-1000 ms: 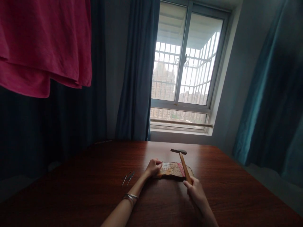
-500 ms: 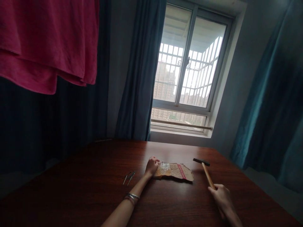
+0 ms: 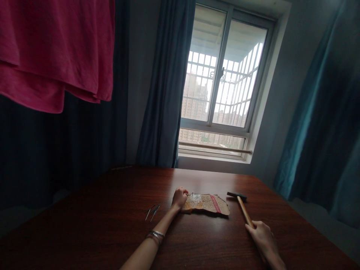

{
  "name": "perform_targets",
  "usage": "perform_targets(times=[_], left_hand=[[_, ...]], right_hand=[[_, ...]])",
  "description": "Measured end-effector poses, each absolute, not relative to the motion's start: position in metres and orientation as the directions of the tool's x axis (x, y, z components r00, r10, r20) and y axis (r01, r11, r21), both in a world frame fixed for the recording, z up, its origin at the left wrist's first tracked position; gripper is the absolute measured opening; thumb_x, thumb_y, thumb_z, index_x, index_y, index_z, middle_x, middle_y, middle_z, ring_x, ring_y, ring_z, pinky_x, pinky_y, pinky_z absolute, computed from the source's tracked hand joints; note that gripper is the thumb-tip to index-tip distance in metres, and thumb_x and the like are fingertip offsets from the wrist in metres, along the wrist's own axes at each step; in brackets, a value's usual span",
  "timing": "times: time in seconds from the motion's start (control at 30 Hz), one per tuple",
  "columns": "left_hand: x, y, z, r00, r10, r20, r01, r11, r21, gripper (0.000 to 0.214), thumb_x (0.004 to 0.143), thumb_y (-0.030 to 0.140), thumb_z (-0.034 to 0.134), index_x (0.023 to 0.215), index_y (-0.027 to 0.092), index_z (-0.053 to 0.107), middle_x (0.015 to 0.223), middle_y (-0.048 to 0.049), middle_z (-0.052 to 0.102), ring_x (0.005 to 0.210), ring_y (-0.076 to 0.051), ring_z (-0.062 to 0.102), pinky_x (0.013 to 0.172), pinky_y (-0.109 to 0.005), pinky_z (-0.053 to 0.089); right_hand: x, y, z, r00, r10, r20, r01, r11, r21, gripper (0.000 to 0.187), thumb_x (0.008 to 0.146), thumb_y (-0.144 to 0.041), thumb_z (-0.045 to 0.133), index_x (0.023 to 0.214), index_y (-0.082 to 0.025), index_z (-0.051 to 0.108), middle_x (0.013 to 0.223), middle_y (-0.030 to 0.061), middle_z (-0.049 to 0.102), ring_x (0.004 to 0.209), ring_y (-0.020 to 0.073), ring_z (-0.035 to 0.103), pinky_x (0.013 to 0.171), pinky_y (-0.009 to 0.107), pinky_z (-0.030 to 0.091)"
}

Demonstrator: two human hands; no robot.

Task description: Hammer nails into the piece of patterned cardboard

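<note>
A flat tan piece of wood with dark dots and a pink stripe lies on the dark wooden table. A thin nail stands upright near its left end. My left hand rests curled at the left edge of the piece, close to the nail; its fingers are closed, and I cannot make out what they hold. My right hand grips the wooden handle of a hammer, whose dark head lies low by the table, right of the piece.
A few loose nails lie on the table left of my left arm. A window with blue curtains stands behind the table. A pink cloth hangs at the upper left.
My right hand has swung the hammer away from above the piece to the right and lowered it toward the table. My left hand has stayed at the nail.
</note>
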State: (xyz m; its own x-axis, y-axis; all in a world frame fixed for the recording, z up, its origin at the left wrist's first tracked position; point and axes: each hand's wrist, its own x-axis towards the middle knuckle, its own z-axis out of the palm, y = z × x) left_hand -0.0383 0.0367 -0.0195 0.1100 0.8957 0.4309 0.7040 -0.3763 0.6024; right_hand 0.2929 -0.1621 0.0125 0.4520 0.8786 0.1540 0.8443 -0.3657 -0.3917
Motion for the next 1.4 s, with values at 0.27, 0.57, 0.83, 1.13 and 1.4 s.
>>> perform_targets(times=[0.27, 0.57, 0.83, 1.13, 1.4], left_hand=[[-0.038, 0.039, -0.019, 0.107, 0.897, 0.429, 0.712, -0.370, 0.596, 0.032, 0.066, -0.002, 0.043, 0.073, 0.015, 0.069, 0.078, -0.0036, 0.065, 0.082, -0.012, 0.057, 0.077, -0.020, 0.040], [-0.040, 0.033, -0.011, 0.051, 0.932, 0.359, 0.667, -0.299, 0.682, 0.032, 0.066, -0.001, 0.042, 0.075, 0.014, 0.069, 0.080, -0.0035, 0.067, 0.079, -0.011, 0.060, 0.074, -0.019, 0.043], [-0.042, 0.028, -0.005, 0.047, 0.944, 0.327, 0.637, -0.280, 0.718, 0.031, 0.066, 0.002, 0.042, 0.075, 0.013, 0.069, 0.082, -0.0049, 0.068, 0.082, -0.014, 0.061, 0.075, -0.021, 0.044], [-0.043, 0.030, -0.007, 0.023, 0.954, 0.298, 0.591, -0.254, 0.766, 0.033, 0.066, 0.001, 0.040, 0.076, 0.013, 0.069, 0.081, -0.0056, 0.069, 0.083, -0.015, 0.061, 0.074, -0.023, 0.044], [-0.041, 0.014, 0.021, 0.099, 0.906, 0.413, 0.698, -0.359, 0.619, 0.030, 0.068, -0.001, 0.042, 0.075, 0.013, 0.068, 0.082, -0.0053, 0.066, 0.080, -0.013, 0.058, 0.075, -0.022, 0.042]], right_hand=[[0.289, -0.167, 0.008, 0.439, 0.885, 0.152, 0.885, -0.398, -0.241, 0.035, 0.081, -0.046, 0.035, 0.081, -0.027, 0.065, 0.088, 0.0092, 0.066, 0.081, 0.0272, 0.064, 0.062, 0.033, 0.045], [0.267, -0.159, 0.011, 0.424, 0.829, 0.364, 0.890, -0.456, 0.001, 0.038, 0.083, -0.042, 0.037, 0.098, -0.015, 0.060, 0.093, 0.0152, 0.057, 0.086, 0.0293, 0.059, 0.064, 0.035, 0.046], [0.194, -0.099, 0.045, 0.122, 0.873, 0.472, 0.979, -0.027, -0.203, 0.029, 0.082, -0.028, 0.040, 0.099, -0.017, 0.061, 0.104, 0.0105, 0.056, 0.098, 0.0214, 0.052, 0.082, 0.026, 0.039], [0.165, -0.066, 0.000, 0.067, 0.880, 0.470, 0.987, 0.010, -0.160, 0.029, 0.085, -0.027, 0.035, 0.103, -0.022, 0.058, 0.103, 0.0067, 0.059, 0.096, 0.0192, 0.053, 0.084, 0.029, 0.034], [0.165, -0.069, 0.001, 0.089, 0.887, 0.454, 0.985, -0.011, -0.171, 0.029, 0.086, -0.030, 0.036, 0.101, -0.022, 0.059, 0.099, 0.0073, 0.059, 0.094, 0.0197, 0.053, 0.081, 0.030, 0.033]])
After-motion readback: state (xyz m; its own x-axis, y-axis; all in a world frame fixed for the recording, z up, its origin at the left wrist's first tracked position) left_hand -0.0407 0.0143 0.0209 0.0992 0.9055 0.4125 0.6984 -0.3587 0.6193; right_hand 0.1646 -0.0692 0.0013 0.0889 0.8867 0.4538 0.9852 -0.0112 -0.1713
